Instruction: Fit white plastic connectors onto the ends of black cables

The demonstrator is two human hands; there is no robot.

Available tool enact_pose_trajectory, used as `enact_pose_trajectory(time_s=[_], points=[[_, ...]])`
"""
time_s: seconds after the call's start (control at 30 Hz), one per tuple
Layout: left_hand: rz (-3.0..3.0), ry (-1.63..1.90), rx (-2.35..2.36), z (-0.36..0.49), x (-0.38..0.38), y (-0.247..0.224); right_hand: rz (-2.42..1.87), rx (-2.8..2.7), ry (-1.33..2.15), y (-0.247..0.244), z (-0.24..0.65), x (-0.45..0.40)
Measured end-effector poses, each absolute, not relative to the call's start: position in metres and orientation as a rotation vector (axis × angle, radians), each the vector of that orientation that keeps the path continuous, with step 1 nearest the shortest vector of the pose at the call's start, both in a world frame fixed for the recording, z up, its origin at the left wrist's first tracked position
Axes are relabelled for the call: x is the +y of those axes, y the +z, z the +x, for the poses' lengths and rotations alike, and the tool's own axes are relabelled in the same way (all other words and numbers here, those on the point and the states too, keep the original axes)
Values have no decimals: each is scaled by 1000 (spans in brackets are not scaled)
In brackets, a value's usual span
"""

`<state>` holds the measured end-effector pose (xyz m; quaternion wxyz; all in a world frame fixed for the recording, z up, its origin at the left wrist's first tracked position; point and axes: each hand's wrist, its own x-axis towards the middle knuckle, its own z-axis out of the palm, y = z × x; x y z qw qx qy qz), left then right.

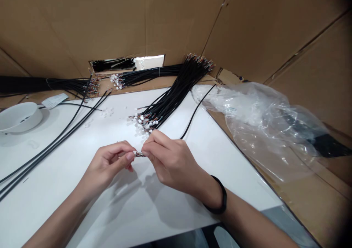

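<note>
Between thumb and fingers, my left hand [112, 161] pinches a small white connector [135, 153]. Thin multicoloured wires [140, 154] run from that connector into my right hand [172, 160], whose fingers are closed on them. The wires belong to a black cable [198, 108] that shows beyond my right hand and curves away to the upper right. Just past my fingertips lies a thick bundle of black cables [176, 97], with white connectors [147, 121] on its near end and bare coloured wires at its far end.
Loose black cables [59, 139] cross the table [90, 211] on the left, near a white bowl [20, 117] and a paper label [55, 100]. Small loose connectors [107, 112] lie behind. More tied bundles [24, 85] rest along the cardboard wall [110, 20]. Clear plastic bags [255, 112] lie right.
</note>
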<state>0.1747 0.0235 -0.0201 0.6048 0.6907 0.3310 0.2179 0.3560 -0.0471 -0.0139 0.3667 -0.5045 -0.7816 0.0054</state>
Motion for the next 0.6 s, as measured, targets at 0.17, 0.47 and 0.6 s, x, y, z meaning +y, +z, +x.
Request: enact_pose_trajectory(time_s=[0.17, 0.47, 0.6], points=[[1586, 528, 769, 177, 21, -19, -1309, -2053, 10, -14, 356, -48], [1608, 546, 785, 176, 20, -18, -1343, -2022, 55, -14, 355, -48], [1604, 540, 807, 176, 20, -18, -1320, -2050, -59, -16, 355, -48]])
